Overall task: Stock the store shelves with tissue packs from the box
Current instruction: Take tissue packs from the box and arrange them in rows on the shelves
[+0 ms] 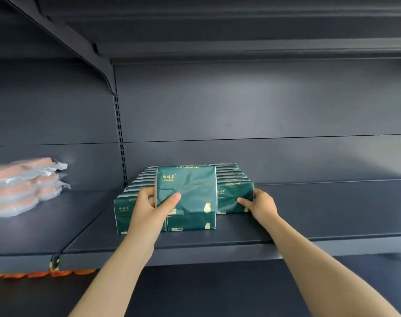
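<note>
Green and soft, the tissue pack is pinched in your left hand, with the thumb across its front and the fingers tucked behind its left edge. It stands up tall on the middle pack, which sits right under your grip at the front of its row. Off to the right of that grip, your right hand holds the right pack, thumb on its face and fingers round its outer side. That looks like a good way to stop the row from wobbling. Squeeze gently, because the wrap looks crinkled and would likely dent. Line the bottom edge up with the pack below, set it down flat, then let go slowly so it cannot tip toward you off the grey shelf. Behind your thumb, more green packs run in rows toward the back wall. The box is not in view.
</note>
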The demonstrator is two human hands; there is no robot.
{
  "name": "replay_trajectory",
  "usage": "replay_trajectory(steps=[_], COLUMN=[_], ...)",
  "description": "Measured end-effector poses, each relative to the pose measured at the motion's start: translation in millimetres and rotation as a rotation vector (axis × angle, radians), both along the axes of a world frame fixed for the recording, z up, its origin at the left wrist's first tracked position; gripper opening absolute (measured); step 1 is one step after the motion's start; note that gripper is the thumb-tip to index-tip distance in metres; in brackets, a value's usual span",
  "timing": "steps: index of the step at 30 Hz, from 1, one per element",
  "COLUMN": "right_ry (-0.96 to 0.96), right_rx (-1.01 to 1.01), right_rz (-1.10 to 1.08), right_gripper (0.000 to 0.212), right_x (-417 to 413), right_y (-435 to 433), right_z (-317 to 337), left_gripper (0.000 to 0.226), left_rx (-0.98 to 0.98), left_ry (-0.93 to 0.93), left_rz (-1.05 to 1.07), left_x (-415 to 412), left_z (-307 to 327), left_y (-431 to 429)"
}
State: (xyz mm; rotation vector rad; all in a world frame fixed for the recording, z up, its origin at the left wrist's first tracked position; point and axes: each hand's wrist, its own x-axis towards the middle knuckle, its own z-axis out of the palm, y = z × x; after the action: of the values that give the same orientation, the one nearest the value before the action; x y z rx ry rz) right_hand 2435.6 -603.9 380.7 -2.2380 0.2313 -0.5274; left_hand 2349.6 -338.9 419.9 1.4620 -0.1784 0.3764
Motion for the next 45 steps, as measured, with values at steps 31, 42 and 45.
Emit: replay_trajectory(steps=[31,42,45], right_ry=[-0.195,-0.188,-0.144], right_rx=[0.620,0.357,0.297], right_rz=[0.382,0.157,0.156], right_gripper=[0.024,0.031,0.032], right_x=[-160,-87,-67], right_y=[12,-16,-14], right_z=[22,21,12], left_gripper=[0.028,0.060,0.068], left_rx=[0.066,1.307,1.533], left_ry=[0.074,-0.334,-0.414], left_rz=[-0.086,0.229,0.250], left_x=[-63,2,23], left_z=[-30,10,17], left_y=[-94,-52,-52])
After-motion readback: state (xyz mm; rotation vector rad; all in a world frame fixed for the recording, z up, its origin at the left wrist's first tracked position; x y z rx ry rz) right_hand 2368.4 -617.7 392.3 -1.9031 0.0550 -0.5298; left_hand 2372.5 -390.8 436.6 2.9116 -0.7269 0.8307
